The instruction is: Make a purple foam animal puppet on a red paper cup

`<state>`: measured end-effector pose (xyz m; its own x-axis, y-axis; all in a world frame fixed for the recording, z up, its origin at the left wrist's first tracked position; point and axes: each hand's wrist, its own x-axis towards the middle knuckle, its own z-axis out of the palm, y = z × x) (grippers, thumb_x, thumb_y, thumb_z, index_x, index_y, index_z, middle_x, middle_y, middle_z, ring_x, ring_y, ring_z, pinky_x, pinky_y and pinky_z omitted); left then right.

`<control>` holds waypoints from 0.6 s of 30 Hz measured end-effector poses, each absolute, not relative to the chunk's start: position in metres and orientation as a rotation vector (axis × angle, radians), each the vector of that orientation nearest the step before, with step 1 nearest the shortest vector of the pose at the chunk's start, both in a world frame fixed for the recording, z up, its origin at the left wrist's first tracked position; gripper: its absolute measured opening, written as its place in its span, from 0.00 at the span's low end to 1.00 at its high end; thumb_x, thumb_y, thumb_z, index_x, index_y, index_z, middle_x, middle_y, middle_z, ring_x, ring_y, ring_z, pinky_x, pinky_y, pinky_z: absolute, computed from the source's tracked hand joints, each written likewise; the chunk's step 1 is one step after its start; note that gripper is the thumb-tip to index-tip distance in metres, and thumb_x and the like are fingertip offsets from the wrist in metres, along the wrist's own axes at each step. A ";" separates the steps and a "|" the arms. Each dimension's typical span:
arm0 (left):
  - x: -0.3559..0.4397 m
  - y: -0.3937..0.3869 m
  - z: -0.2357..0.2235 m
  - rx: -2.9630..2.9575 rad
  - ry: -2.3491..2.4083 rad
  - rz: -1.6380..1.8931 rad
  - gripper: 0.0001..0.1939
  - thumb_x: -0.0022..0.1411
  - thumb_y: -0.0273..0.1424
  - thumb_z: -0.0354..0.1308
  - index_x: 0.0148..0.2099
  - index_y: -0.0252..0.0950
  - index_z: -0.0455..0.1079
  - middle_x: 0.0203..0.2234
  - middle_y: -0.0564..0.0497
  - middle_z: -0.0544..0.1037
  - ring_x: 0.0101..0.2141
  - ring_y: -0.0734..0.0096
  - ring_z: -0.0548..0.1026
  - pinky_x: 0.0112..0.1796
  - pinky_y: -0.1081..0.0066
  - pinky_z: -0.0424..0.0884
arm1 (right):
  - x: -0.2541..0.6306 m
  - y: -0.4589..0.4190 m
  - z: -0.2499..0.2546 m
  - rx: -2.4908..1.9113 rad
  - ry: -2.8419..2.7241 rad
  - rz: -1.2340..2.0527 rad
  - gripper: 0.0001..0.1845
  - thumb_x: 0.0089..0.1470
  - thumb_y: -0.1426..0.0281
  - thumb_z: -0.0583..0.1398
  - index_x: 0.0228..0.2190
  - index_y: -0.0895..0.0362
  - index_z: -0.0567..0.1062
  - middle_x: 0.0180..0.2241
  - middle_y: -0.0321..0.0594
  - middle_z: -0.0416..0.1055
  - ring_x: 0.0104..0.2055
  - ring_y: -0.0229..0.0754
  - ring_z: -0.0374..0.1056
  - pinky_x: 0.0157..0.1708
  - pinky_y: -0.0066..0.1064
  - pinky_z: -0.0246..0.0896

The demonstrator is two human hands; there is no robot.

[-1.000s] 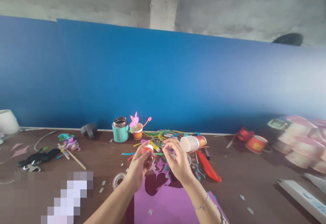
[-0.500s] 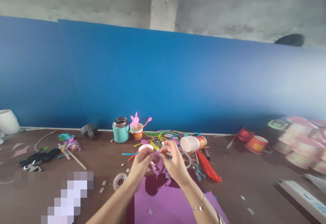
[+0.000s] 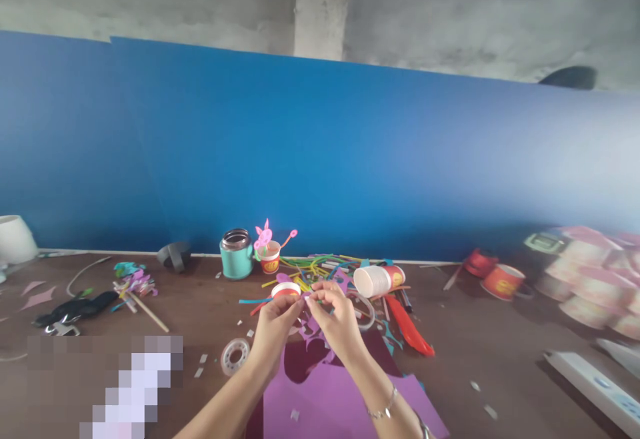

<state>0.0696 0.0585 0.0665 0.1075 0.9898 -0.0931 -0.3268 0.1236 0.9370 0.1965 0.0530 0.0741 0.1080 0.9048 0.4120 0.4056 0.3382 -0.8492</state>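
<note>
My left hand [image 3: 276, 326] and my right hand [image 3: 339, 322] meet with pinched fingertips over the middle of the table. A small purple piece [image 3: 305, 297], seemingly paper, shows between them, mostly covered by the fingers. Just behind my left fingers is a paper cup [image 3: 287, 289] with a white rim and red side. Beneath the hands are purple paper scraps [image 3: 314, 338]. A large purple sheet [image 3: 320, 399] with a piece cut from its far edge lies between my forearms. Left of my left wrist rests a tape roll [image 3: 235, 357].
At the back are a teal jar [image 3: 237, 256], a cup with a pink animal figure [image 3: 271, 259] and colourful pipe cleaners [image 3: 320, 262]. Stacked paper cups [image 3: 373, 282] and a red plastic bag [image 3: 410, 326] lie right; a power strip [image 3: 595, 382] sits farther right. A blue partition [image 3: 320, 152] rises behind.
My left hand has let go of the paper cup, which now sits behind its fingers. Both hands have come together and pinch a small purple piece; the right fingers have moved closer to the left.
</note>
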 end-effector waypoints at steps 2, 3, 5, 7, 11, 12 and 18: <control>0.071 0.058 0.068 0.910 0.954 1.219 0.15 0.44 0.39 0.67 0.29 0.32 0.73 0.19 0.53 0.73 0.20 0.79 0.67 0.21 0.80 0.60 | 0.196 0.053 0.073 -1.265 -1.496 0.539 0.08 0.48 0.69 0.59 0.22 0.57 0.76 0.37 0.44 0.71 0.43 0.46 0.66 0.42 0.35 0.60; 0.071 0.057 0.069 0.910 0.960 1.227 0.15 0.43 0.39 0.67 0.29 0.31 0.73 0.19 0.53 0.74 0.20 0.79 0.68 0.21 0.80 0.61 | 0.195 0.052 0.073 -1.268 -1.498 0.530 0.08 0.48 0.69 0.59 0.22 0.57 0.76 0.37 0.44 0.71 0.43 0.46 0.66 0.42 0.35 0.60; 0.071 0.057 0.071 0.915 0.969 1.240 0.15 0.43 0.38 0.67 0.29 0.31 0.73 0.19 0.52 0.74 0.21 0.77 0.69 0.22 0.80 0.62 | 0.195 0.052 0.073 -1.266 -1.497 0.516 0.08 0.49 0.69 0.58 0.22 0.57 0.75 0.36 0.44 0.71 0.43 0.46 0.66 0.42 0.34 0.60; 0.071 0.056 0.072 0.918 0.982 1.250 0.15 0.43 0.38 0.67 0.29 0.31 0.73 0.19 0.52 0.74 0.21 0.77 0.69 0.22 0.79 0.62 | 0.194 0.051 0.074 -1.262 -1.488 0.506 0.08 0.49 0.69 0.58 0.22 0.57 0.75 0.36 0.44 0.71 0.43 0.46 0.66 0.42 0.34 0.60; 0.072 0.054 0.072 0.933 0.994 1.268 0.15 0.43 0.39 0.66 0.30 0.32 0.74 0.18 0.53 0.74 0.22 0.75 0.70 0.23 0.78 0.63 | 0.192 0.050 0.075 -1.262 -1.474 0.496 0.09 0.49 0.70 0.58 0.21 0.57 0.75 0.35 0.44 0.71 0.41 0.46 0.66 0.41 0.35 0.60; 0.072 0.054 0.072 0.940 0.998 1.270 0.15 0.43 0.39 0.66 0.30 0.32 0.74 0.18 0.53 0.74 0.22 0.75 0.70 0.23 0.78 0.63 | 0.192 0.050 0.075 -1.265 -1.473 0.493 0.09 0.49 0.70 0.58 0.21 0.57 0.75 0.35 0.44 0.71 0.41 0.46 0.66 0.41 0.35 0.60; 0.074 0.051 0.069 1.010 1.047 1.320 0.17 0.44 0.42 0.65 0.30 0.32 0.75 0.19 0.53 0.73 0.21 0.75 0.67 0.22 0.76 0.64 | 0.189 0.048 0.076 -1.256 -1.459 0.431 0.08 0.48 0.73 0.58 0.20 0.56 0.74 0.32 0.42 0.72 0.39 0.45 0.67 0.40 0.35 0.61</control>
<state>0.0741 0.0512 0.0692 -0.0175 0.9997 -0.0141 -0.2412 0.0094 0.9704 0.1886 0.0478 0.0762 0.1725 0.8562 0.4869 0.4542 0.3695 -0.8107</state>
